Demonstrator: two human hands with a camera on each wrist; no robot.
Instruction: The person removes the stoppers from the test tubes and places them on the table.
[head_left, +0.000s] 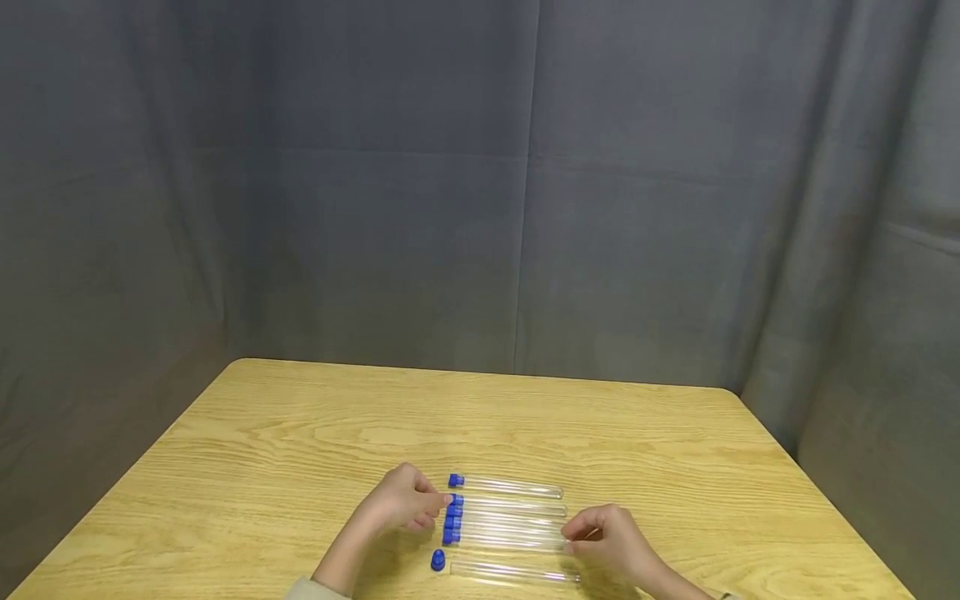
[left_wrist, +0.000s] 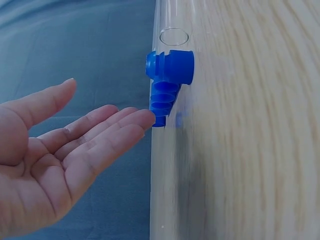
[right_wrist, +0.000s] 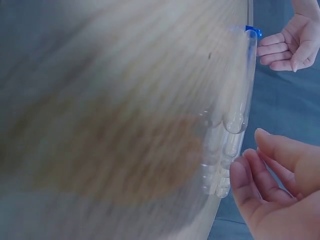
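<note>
Several clear test tubes (head_left: 510, 527) with blue caps lie side by side, their caps (head_left: 452, 523) on the left. Farther back, set apart, is another capped tube (head_left: 513, 486). Nearest me lies an uncapped tube (head_left: 517, 572), its open mouth facing a loose blue cap (head_left: 438, 560) that stands on the table. My left hand (head_left: 401, 500) has its fingers stretched out, the fingertips at the farther caps of the row. At the rounded ends of the tubes is my right hand (head_left: 611, 537), fingers loosely bent, with thumb and fingertips apart in the right wrist view.
The wooden table (head_left: 300, 442) carries the tubes near its front. Behind it and at both sides hang grey curtains (head_left: 397, 250). The table's back edge runs well beyond the hands.
</note>
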